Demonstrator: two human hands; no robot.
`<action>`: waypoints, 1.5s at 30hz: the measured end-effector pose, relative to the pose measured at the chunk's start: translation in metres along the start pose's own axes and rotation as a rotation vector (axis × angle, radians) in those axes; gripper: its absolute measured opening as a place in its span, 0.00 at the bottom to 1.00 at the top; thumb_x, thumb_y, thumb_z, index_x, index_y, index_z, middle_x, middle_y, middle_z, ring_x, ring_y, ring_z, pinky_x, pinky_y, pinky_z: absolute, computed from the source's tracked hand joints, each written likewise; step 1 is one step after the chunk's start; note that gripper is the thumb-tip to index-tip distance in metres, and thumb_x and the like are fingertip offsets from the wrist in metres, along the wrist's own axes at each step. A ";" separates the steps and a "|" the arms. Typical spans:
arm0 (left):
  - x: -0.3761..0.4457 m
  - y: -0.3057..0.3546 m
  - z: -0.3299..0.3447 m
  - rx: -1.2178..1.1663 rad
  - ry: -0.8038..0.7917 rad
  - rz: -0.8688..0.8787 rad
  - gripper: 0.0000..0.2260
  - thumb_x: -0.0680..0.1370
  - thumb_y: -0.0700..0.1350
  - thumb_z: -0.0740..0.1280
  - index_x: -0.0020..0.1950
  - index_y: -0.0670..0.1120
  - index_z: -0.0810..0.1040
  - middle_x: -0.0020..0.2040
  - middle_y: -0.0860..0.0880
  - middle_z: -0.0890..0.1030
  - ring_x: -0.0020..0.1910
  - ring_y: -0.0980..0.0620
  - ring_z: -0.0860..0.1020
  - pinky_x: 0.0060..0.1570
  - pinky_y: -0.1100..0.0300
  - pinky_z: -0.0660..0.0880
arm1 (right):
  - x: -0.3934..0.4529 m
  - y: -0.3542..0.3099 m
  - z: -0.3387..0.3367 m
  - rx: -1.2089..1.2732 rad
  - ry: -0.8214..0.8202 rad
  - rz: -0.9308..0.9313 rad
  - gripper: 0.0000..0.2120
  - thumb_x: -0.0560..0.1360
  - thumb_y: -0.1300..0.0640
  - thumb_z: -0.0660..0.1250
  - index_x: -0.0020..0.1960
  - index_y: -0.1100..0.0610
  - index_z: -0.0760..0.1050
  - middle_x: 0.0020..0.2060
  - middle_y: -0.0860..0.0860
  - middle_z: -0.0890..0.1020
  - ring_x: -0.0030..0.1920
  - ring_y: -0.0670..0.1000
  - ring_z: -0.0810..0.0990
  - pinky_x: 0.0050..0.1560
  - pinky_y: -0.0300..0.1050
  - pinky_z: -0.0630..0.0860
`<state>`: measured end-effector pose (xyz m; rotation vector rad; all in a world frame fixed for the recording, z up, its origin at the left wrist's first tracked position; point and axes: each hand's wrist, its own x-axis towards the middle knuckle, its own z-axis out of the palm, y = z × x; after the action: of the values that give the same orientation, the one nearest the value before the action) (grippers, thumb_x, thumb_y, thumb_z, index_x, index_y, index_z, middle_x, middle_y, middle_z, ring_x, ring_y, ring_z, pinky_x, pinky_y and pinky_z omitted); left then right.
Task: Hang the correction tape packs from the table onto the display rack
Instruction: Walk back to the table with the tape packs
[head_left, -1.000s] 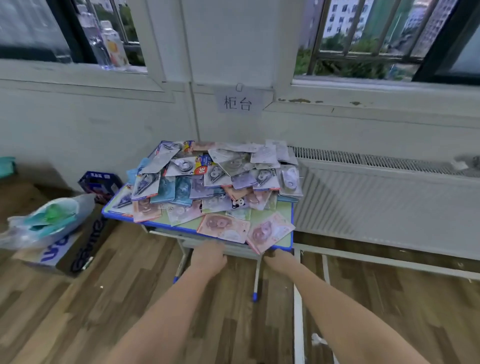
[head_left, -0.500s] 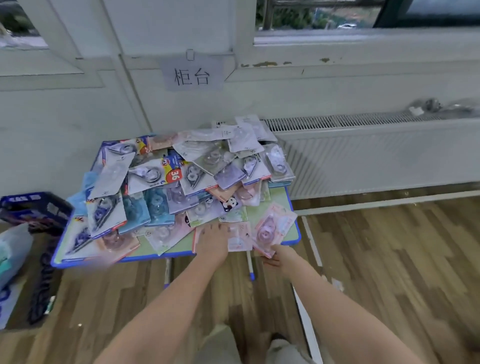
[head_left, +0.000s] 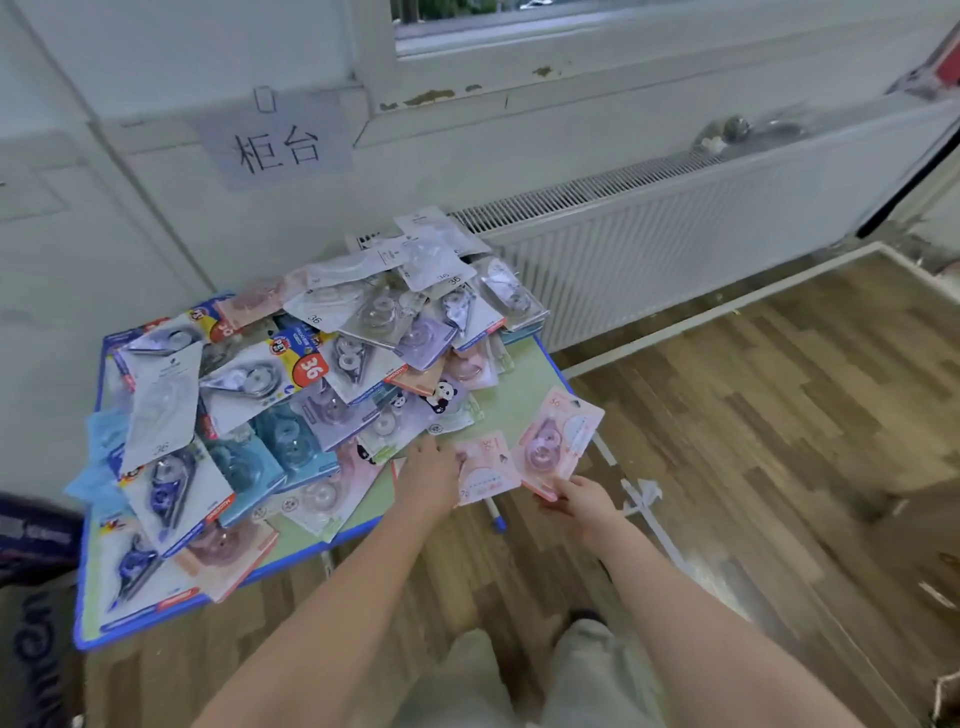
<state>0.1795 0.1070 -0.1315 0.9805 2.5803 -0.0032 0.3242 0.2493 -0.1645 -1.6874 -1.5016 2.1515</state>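
from the head view, the right hand (head_left: 576, 501) pinched a pink correction tape pack (head_left: 558, 439) by its near edge at the table (head_left: 524, 410) corner; the left hand (head_left: 428, 475) rested on another pink pack (head_left: 485, 470), its grip hidden. such a thin pinch could have slipped, and dragging risked toppling the heaped packs (head_left: 311, 374).

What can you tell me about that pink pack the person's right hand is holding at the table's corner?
The pink pack is a flat pink card with a clear plastic bubble over a round pinkish tape dispenser, and "36" printed near its top. It lies tilted, hanging partly over the near right corner of the green table. The right hand pinches its lower edge. Its left edge meets a second pink pack under the left hand.
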 end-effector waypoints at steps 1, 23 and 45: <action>0.000 -0.001 0.000 -0.024 0.004 0.018 0.18 0.84 0.50 0.53 0.69 0.42 0.69 0.67 0.41 0.67 0.67 0.42 0.66 0.63 0.54 0.66 | -0.003 0.002 0.000 0.004 0.017 -0.009 0.11 0.79 0.64 0.61 0.56 0.71 0.74 0.42 0.58 0.80 0.39 0.53 0.80 0.43 0.45 0.78; -0.053 0.153 -0.032 -1.035 0.171 0.082 0.26 0.72 0.51 0.74 0.63 0.47 0.64 0.58 0.49 0.74 0.57 0.46 0.76 0.53 0.55 0.73 | -0.120 0.002 -0.135 0.147 0.284 -0.347 0.06 0.81 0.61 0.59 0.48 0.58 0.73 0.41 0.58 0.82 0.31 0.51 0.84 0.32 0.42 0.81; -0.327 0.584 -0.044 -1.201 -0.312 0.995 0.10 0.76 0.46 0.70 0.38 0.48 0.71 0.36 0.52 0.76 0.36 0.55 0.76 0.36 0.67 0.72 | -0.433 0.145 -0.493 0.450 1.086 -0.823 0.06 0.80 0.60 0.61 0.54 0.59 0.75 0.40 0.50 0.82 0.33 0.45 0.83 0.36 0.37 0.81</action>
<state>0.7622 0.3461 0.0997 1.3645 1.1404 1.3103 0.9501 0.2608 0.0795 -1.3039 -0.9629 0.7948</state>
